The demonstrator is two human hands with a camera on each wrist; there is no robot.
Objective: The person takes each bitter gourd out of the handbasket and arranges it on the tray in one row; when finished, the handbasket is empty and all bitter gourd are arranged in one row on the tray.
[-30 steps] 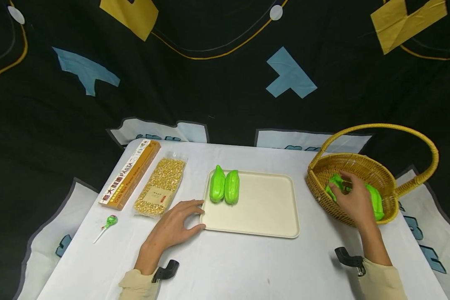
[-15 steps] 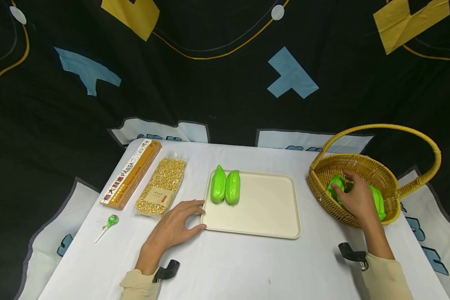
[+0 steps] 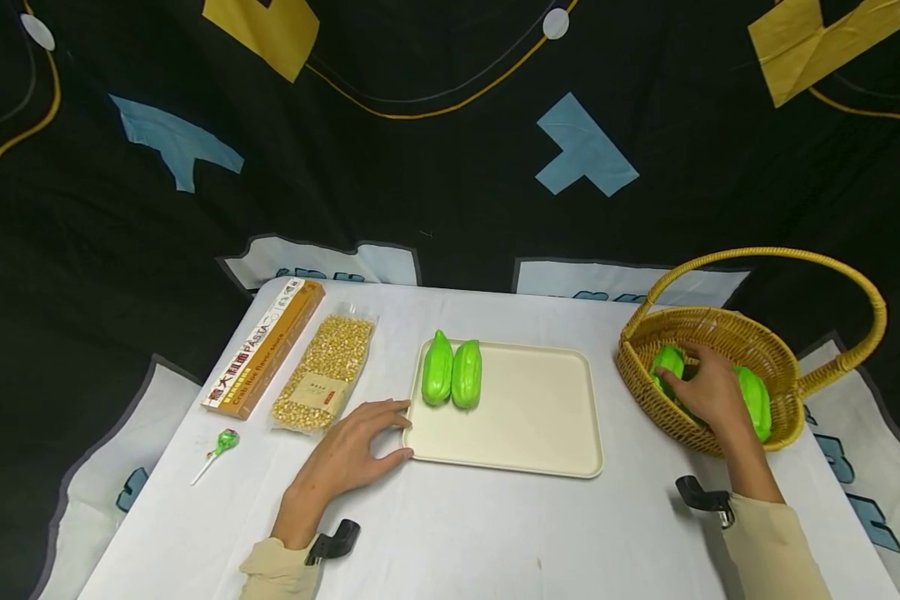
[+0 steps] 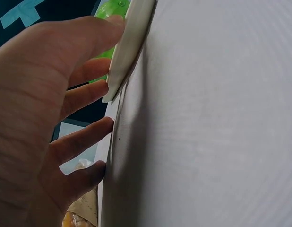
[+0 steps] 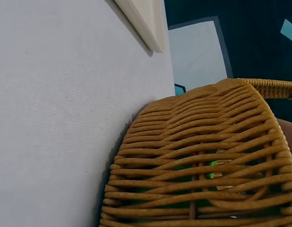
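On the cream tray [image 3: 536,408] lie two glossy green ridged gourds, a left one [image 3: 437,369] and a right one [image 3: 466,375], side by side. My left hand [image 3: 352,446] rests at the tray's left edge, fingers spread, with thumb and fingertips touching the rim. In the left wrist view the thumb lies along the tray's side [image 4: 132,42]. My right hand [image 3: 712,396] reaches into the wicker basket [image 3: 645,412], thumb and fingers around a green gourd [image 3: 668,361]. Another green gourd [image 3: 755,400] lies right of that hand. The basket wall hides most of the hand in the right wrist view.
The basket's tall handle [image 3: 765,250] arches over its opening. Left of the tray lie a bag of corn kernels [image 3: 333,350], a pasta box [image 3: 266,346] and a lollipop [image 3: 225,440]. A dark curtain [image 3: 457,200] hangs behind the white table [image 3: 495,533].
My right hand has shifted slightly inside the basket, and the gourd at its fingers has turned a little. The left hand and tray stay put.
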